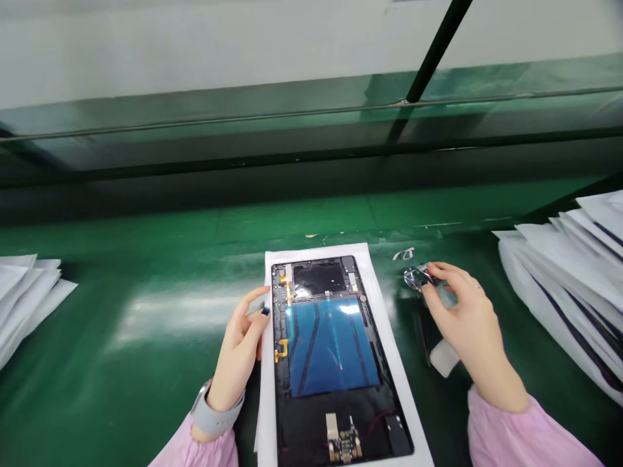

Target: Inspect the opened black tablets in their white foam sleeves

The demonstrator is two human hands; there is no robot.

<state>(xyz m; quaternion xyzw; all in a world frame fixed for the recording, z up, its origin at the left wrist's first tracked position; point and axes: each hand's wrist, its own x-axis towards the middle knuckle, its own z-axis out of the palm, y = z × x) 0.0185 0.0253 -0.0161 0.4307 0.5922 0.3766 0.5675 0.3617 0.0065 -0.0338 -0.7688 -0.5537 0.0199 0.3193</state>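
Basically, opened tablet point(335, 347) lies on white sheet point(393, 350), approx. mid tabletop point(121, 402); L hand point(241, 337) at its left edge, fingers loosely apart. R hand point(464, 314), right of sheet, has fingers pinched on crumpled film point(413, 279) (shiny, see-thru). White stacks point(555, 285) both sides; black post point(438, 48) at back.

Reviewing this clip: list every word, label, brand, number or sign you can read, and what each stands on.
Readable text: none.
Opened black tablet-like device with a blue rectangular panel: no words or numbers can be made out.
Small dark circuit board with gold-coloured parts: any markings are too small and blurred to read.
Stacked white sheets at left and layered white wrappings at right: no legible print.
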